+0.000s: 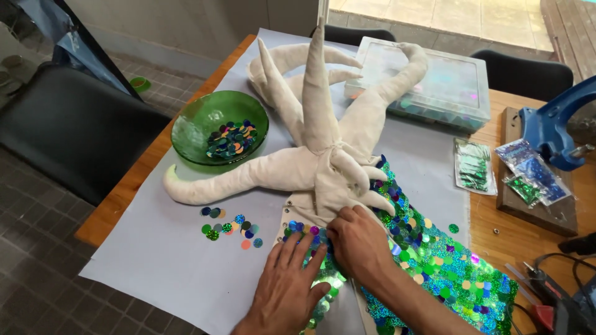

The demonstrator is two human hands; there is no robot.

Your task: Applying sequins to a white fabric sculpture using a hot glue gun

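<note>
A cream stuffed fabric shape (316,142) with several long pointed arms lies on a pale grey sheet (161,260). Its lower part is covered in shiny green, blue and purple sequins (434,254). My left hand (287,285) lies flat, fingers spread, on the sequined part near its bare edge. My right hand (359,242) presses with bent fingers on the fabric where the sequins meet the cream arms; I cannot see anything held in it. Loose round sequins (231,226) lie on the sheet just left of my left hand.
A green glass bowl (192,124) holding sequins stands at the left. A clear plastic compartment box (447,87) sits at the back. Small bags of sequins (475,164) and a blue tool (552,130) lie on the wooden table (534,236) at right. Black chairs surround the table.
</note>
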